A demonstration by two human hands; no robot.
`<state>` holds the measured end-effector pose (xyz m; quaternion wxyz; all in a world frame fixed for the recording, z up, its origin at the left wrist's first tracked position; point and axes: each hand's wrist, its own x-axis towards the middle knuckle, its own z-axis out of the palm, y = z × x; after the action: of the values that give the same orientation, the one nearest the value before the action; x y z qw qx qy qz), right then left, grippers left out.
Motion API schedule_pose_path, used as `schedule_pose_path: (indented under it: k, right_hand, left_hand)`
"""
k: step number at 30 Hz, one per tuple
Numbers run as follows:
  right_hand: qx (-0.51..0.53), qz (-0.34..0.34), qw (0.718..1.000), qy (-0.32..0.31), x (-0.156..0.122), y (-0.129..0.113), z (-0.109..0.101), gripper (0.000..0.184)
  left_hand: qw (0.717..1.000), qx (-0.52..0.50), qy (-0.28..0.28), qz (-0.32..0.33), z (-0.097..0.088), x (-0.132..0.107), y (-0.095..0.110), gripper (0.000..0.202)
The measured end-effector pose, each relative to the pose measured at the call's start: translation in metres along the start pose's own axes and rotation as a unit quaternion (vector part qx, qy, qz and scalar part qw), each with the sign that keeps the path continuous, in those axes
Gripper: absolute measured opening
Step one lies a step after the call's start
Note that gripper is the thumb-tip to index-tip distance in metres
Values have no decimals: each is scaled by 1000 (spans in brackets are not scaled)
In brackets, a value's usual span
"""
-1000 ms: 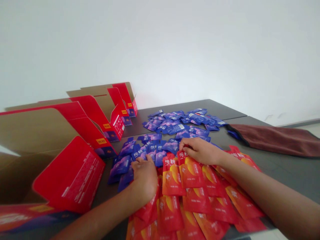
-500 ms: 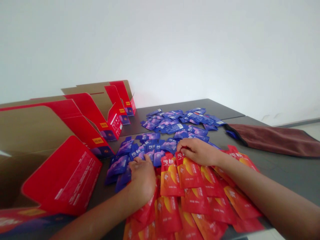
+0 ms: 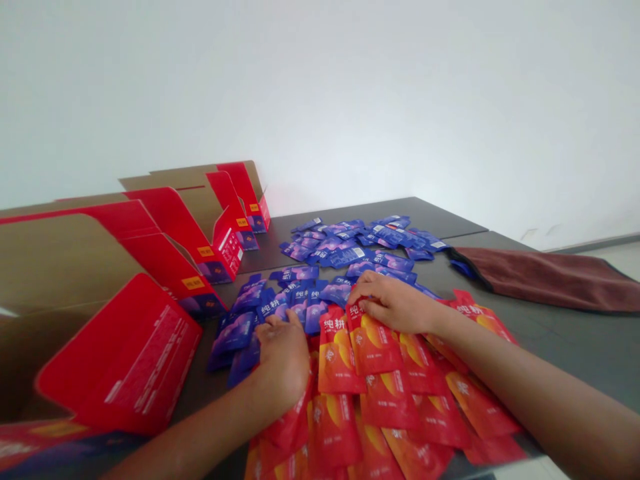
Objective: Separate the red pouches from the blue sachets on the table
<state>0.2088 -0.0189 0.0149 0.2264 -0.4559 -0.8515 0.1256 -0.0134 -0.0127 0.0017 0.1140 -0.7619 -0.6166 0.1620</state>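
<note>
Several red and orange sachets [image 3: 380, 393] lie fanned out on the dark table [image 3: 565, 333] in front of me. Beyond them spread several blue and purple sachets [image 3: 300, 297]. My left hand [image 3: 283, 357] rests on the left edge of the red pile, its fingers curled down onto the sachets where red meets blue. My right hand [image 3: 395, 303] lies on the top of the red pile, fingers bent and pinching the upper edge of a red sachet [image 3: 373, 343].
Open red and brown cardboard boxes [image 3: 200, 233] stand in a row along the left, the nearest [image 3: 115, 360] close to my left arm. More blue sachets [image 3: 360, 240] lie farther back. A dark red cloth [image 3: 545, 277] lies on the right.
Both hands stay on the pile with only slight finger shifts. The view has drifted a little, so everything sits slightly left and lower than before.
</note>
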Motion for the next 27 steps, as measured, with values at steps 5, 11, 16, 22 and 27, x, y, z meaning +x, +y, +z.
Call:
schedule_pose_path:
  k: [5, 11, 16, 22, 27]
  right_hand:
    - [8, -7, 1000, 3, 0, 0, 1, 24]
    - [-6, -10, 1000, 15, 0, -1, 0, 25]
    - [-14, -4, 1000, 18, 0, -1, -1, 24]
    - [-9, 7, 1000, 2, -1, -3, -1, 25]
    - [-6, 1, 1000, 19, -1, -5, -3, 24]
  left_hand:
    - [1000, -2, 11, 1, 0, 0, 0, 57]
    - [1000, -17, 20, 3, 1, -1, -1, 55]
    - [1000, -11, 24, 3, 4, 0, -1, 56]
    - [999, -24, 25, -2, 4, 0, -1, 53]
    - [1000, -17, 21, 6, 3, -1, -1, 56]
